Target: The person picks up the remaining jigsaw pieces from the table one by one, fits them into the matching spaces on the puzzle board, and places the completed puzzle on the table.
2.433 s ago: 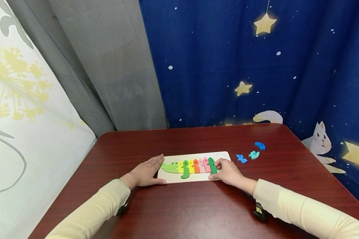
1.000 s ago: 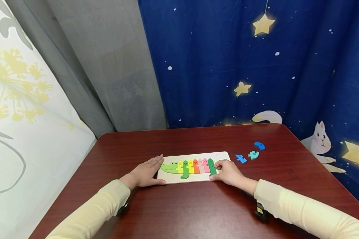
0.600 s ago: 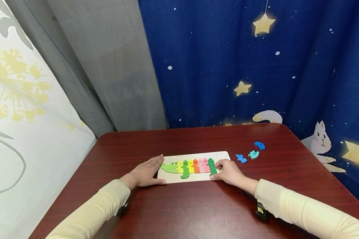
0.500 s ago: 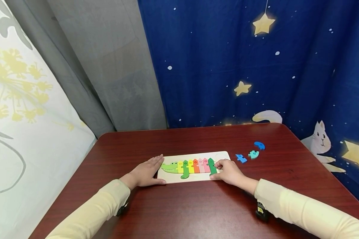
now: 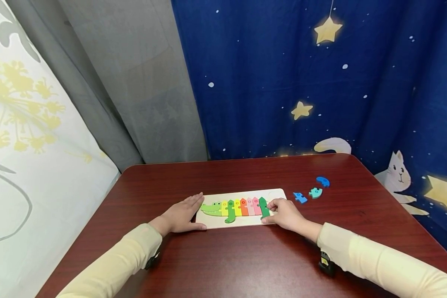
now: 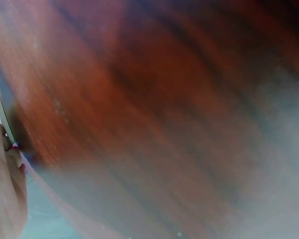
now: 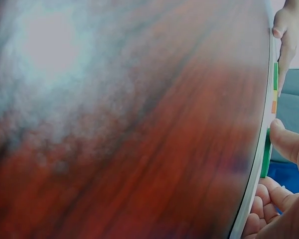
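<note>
A pale wooden puzzle board point(image 5: 242, 224) lies on the table, bearing a crocodile with a light green head point(image 5: 213, 209) and a row of coloured pieces. My left hand point(image 5: 180, 213) rests at the board's left end, fingers extended and thumb along the front corner. With thumb and fingers my right hand point(image 5: 284, 214) pinches a dark green leg piece point(image 5: 263, 207) at the right end of the row, beside a pink piece point(image 5: 256, 206). In the right wrist view the thumb point(image 7: 285, 139) touches that green piece; the left wrist view shows mostly table.
Right of the board lie three loose pieces: a blue one point(image 5: 300, 198), a teal one point(image 5: 316, 193) and a curved blue one point(image 5: 323, 181). The dark red table point(image 5: 223, 265) extends to a blue starry curtain point(image 5: 268, 82) and a grey curtain point(image 5: 145, 82).
Since the earliest frame the dark green piece has shifted very slightly and lies more in line with the row, the right hand moving with it. The left hand has stayed in place.
</note>
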### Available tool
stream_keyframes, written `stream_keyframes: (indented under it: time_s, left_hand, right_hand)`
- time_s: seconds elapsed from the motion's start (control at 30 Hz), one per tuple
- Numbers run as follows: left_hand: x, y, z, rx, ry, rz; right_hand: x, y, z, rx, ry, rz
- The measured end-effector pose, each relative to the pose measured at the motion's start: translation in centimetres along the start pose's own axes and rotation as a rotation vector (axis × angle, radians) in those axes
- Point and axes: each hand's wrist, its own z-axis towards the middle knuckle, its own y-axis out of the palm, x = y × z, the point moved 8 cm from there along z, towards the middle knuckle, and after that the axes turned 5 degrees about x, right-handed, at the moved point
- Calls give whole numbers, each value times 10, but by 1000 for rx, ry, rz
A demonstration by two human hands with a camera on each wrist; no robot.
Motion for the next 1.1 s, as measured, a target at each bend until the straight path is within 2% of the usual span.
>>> stream_keyframes:
  time_s: [0.6, 1.1]
  left_hand:
    - [0, -3, -1, -9, -9, -8]
    - [0, -3, 0, -18, -11, -10]
  right_hand:
    - [-1, -17, 2, 6, 35, 26]
    - [5, -41, 7, 64, 30, 50]
